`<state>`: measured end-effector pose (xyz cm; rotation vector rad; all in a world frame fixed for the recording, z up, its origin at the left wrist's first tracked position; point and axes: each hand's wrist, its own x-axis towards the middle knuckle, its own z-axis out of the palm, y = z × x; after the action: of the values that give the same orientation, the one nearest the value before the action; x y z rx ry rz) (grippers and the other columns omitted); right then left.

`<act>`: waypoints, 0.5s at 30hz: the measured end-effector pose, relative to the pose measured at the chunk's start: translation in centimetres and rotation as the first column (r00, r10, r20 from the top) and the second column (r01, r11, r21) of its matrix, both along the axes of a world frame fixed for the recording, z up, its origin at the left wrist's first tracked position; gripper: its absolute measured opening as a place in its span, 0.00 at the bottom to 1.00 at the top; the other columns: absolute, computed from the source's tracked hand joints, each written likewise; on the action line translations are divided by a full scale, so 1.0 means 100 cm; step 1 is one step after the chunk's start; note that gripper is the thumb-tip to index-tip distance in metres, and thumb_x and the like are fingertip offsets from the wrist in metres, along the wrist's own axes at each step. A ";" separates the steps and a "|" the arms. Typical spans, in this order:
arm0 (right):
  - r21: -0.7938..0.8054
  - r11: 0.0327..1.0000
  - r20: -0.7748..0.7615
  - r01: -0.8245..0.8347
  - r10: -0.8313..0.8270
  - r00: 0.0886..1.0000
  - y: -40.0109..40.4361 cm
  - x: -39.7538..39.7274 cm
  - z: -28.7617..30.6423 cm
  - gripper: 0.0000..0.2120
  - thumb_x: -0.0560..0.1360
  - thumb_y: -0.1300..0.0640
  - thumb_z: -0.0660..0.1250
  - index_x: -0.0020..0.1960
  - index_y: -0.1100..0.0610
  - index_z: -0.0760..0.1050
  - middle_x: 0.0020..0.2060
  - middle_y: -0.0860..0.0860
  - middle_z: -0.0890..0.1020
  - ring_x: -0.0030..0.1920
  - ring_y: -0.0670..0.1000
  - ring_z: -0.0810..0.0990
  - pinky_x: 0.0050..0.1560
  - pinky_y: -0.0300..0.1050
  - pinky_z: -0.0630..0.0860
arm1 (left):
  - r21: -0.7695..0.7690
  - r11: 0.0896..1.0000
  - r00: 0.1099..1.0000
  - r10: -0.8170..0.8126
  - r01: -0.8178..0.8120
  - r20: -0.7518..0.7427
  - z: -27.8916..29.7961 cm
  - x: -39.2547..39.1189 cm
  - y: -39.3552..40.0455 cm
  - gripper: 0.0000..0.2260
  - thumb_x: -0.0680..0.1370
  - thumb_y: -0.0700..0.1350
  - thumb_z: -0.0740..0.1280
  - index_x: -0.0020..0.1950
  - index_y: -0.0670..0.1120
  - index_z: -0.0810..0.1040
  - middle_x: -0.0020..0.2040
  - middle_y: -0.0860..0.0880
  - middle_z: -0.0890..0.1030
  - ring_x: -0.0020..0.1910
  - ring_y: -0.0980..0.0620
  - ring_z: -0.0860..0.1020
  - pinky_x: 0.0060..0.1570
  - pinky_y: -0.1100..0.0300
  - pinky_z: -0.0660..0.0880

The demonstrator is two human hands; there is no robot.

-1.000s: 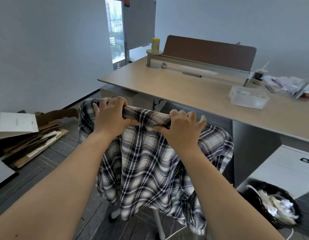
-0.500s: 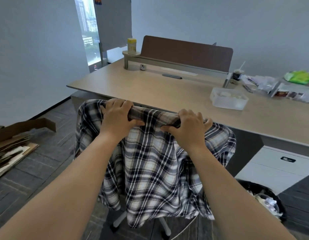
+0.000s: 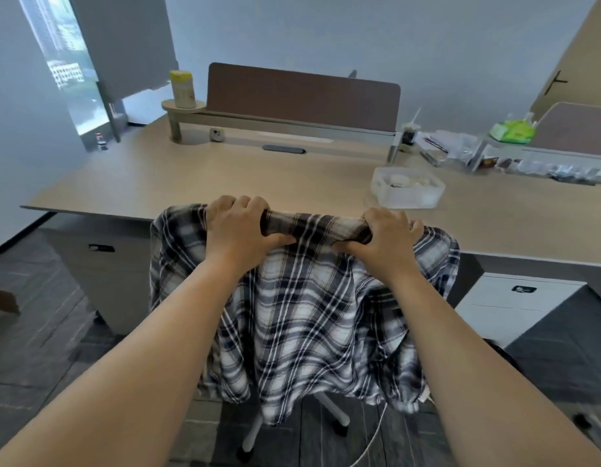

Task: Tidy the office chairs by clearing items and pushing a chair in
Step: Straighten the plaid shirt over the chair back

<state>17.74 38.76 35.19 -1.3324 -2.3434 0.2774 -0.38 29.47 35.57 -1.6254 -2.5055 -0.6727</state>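
I have both hands, left hand and right hand, fingers closed over the plaid-shirt-draped chair back, apparently at the beige wooden worktop; next, push forward squarely.

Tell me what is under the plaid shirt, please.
The plaid shirt covers a chair back; only the white chair base shows below. Both hands, left hand and right hand, grip the covered top edge.

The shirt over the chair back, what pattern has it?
The shirt is plaid, dark navy and white checks, seen clearly in the head view.
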 end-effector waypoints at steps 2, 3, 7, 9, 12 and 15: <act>0.008 1.000 0.003 -0.001 0.001 1.000 0.015 -0.003 0.001 0.20 0.69 0.41 0.68 0.42 0.56 0.65 0.42 0.49 0.67 0.58 0.56 0.69 0.68 0.61 0.56 | 0.016 1.000 1.000 -0.005 0.005 0.015 -0.003 -0.004 0.015 0.28 0.68 0.63 0.65 0.58 0.43 0.71 0.59 0.43 0.75 0.63 0.42 0.66 0.63 0.48 0.60; 0.013 1.000 0.008 -0.004 0.003 1.000 0.022 -0.005 0.000 0.20 0.69 0.41 0.68 0.46 0.57 0.69 0.43 0.48 0.67 0.59 0.56 0.68 0.67 0.60 0.56 | 0.031 0.999 1.000 -0.011 0.010 0.025 -0.004 -0.006 0.023 0.29 0.68 0.62 0.66 0.58 0.43 0.71 0.58 0.43 0.75 0.62 0.41 0.66 0.62 0.48 0.61; 0.016 1.000 0.005 -0.008 0.008 1.000 0.052 -0.010 0.001 0.24 0.69 0.41 0.68 0.52 0.60 0.71 0.42 0.48 0.68 0.60 0.55 0.68 0.68 0.60 0.56 | 0.046 0.999 0.998 -0.026 0.023 0.060 -0.004 -0.011 0.052 0.29 0.68 0.61 0.67 0.58 0.41 0.71 0.57 0.42 0.74 0.59 0.41 0.67 0.59 0.49 0.64; 0.005 1.000 -0.002 -0.005 0.005 1.000 0.067 -0.014 0.001 0.21 0.69 0.41 0.68 0.44 0.58 0.67 0.38 0.47 0.67 0.56 0.54 0.69 0.66 0.58 0.56 | 0.039 0.999 0.998 -0.020 0.018 0.063 -0.004 -0.014 0.066 0.28 0.68 0.61 0.68 0.57 0.41 0.71 0.56 0.42 0.74 0.59 0.41 0.67 0.59 0.49 0.65; 0.007 1.000 -0.015 -0.022 0.022 1.000 0.086 -0.022 -0.001 0.21 0.69 0.41 0.68 0.41 0.55 0.62 0.39 0.47 0.67 0.57 0.56 0.69 0.67 0.60 0.56 | 0.036 0.999 0.999 0.011 -0.013 0.049 -0.002 -0.020 0.084 0.28 0.67 0.61 0.68 0.56 0.41 0.72 0.55 0.41 0.75 0.59 0.41 0.67 0.61 0.47 0.63; 0.007 1.000 -0.017 -0.025 0.025 1.000 0.104 -0.028 -0.001 0.21 0.69 0.41 0.68 0.40 0.55 0.62 0.35 0.46 0.65 0.49 0.53 0.65 0.67 0.60 0.57 | 0.031 0.999 0.999 0.031 -0.033 0.041 -0.001 -0.024 0.100 0.27 0.67 0.60 0.68 0.56 0.41 0.72 0.56 0.41 0.74 0.59 0.42 0.67 0.63 0.46 0.61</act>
<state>14.95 49.14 35.06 -1.2928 -2.3459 0.2871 -2.79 39.48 35.49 -1.5738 -2.5298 -0.7454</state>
